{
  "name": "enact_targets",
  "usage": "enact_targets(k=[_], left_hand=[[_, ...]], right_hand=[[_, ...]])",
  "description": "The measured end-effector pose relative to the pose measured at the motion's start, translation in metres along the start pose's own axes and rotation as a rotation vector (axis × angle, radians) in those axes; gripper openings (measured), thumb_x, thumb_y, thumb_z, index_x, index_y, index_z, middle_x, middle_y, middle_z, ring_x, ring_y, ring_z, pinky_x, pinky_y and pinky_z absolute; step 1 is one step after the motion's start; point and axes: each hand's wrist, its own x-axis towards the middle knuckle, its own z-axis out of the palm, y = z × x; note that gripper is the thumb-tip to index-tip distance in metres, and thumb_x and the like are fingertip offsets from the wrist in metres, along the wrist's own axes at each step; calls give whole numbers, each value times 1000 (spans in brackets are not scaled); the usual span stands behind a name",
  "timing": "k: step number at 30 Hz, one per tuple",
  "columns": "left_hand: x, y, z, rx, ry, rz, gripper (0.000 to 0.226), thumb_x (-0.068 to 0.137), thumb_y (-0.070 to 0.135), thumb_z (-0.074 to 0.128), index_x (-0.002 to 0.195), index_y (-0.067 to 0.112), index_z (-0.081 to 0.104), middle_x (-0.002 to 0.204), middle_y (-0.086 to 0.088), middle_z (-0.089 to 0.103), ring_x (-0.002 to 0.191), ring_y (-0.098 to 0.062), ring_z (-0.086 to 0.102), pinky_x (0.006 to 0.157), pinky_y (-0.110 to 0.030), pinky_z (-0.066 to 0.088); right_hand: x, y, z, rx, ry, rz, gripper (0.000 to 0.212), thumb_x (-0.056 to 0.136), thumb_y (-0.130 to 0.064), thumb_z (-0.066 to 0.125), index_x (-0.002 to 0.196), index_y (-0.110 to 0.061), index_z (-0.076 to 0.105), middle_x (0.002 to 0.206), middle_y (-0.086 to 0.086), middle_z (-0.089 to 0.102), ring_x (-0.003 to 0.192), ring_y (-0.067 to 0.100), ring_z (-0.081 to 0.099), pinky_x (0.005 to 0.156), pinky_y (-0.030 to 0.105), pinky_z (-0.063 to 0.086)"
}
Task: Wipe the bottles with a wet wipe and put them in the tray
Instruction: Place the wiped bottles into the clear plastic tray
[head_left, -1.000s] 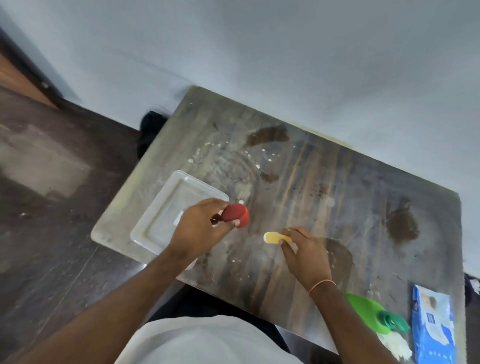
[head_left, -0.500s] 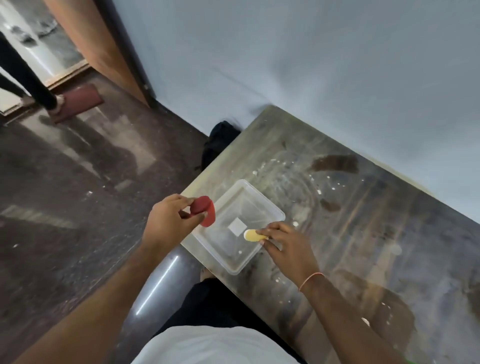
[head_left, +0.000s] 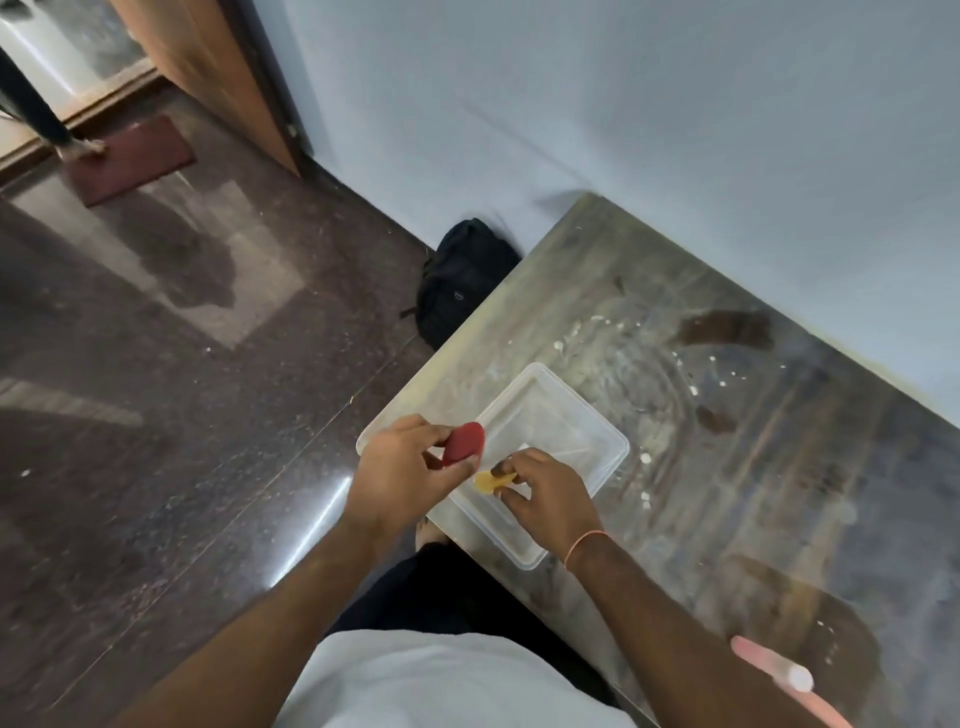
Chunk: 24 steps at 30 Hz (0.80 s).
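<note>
A clear plastic tray lies at the near left corner of the worn table. My left hand holds a small red bottle between thumb and fingers, just over the tray's left rim. My right hand pinches a small yellow bottle over the tray's near side. The two bottles are close together, almost touching. No wet wipe is visible in either hand.
A pink bottle with a white cap lies near the table's front edge at the right. A black backpack sits on the floor against the wall, left of the table. A person's leg stands by a doormat at the far left.
The view has swung left. Both hands carried their bottles from the table's middle to the tray, and the left hand has come in toward the right so the bottles are now close.
</note>
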Motion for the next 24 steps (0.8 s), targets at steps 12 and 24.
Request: enact_targets(k=[12,24], left_hand=[[8,-33,10,-1,-85,-29,40,80,44,91,114,26,82,97,17,67,78,0,70,75,-24,62],[0,-44,13,-71,-87,-58,35,76,39,92,108,35,77,102,21,67,82,0,72,75,-25,61]], right_hand=[[20,-9,25,-73,-53,11,18,92,-26,79,110,-28,78,112,-13,71,99,10,67,89,21,53],[16,-21,35,-85,-66,-10,26,95,-22,75,121,-22,75,127,-8,65,110,18,67,93,29,54]])
